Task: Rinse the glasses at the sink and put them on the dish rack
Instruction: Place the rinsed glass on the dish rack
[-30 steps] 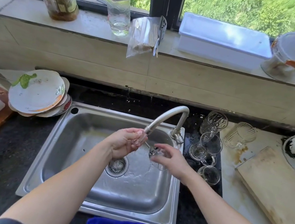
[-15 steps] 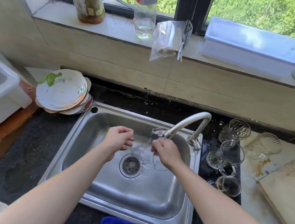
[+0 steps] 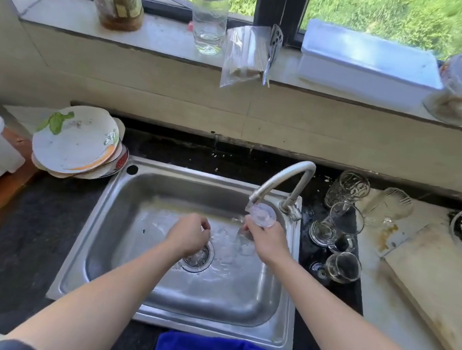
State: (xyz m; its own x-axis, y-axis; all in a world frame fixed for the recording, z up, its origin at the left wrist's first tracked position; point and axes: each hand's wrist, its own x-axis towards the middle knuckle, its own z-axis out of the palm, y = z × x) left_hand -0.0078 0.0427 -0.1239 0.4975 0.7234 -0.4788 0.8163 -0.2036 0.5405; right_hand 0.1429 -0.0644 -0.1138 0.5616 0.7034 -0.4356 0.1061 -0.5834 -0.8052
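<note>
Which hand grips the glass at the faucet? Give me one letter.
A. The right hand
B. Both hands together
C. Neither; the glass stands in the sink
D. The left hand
A: the right hand grips the glass just below the faucet spout, while the left hand is curled apart from it, above the drain.

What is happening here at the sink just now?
A person is rinsing a clear glass over the steel sink. The right hand holds it upside down just below the faucet, and water splashes in the basin. The left hand hangs above the drain, fingers curled, holding nothing. Several other glasses wait on the counter to the right.
</note>
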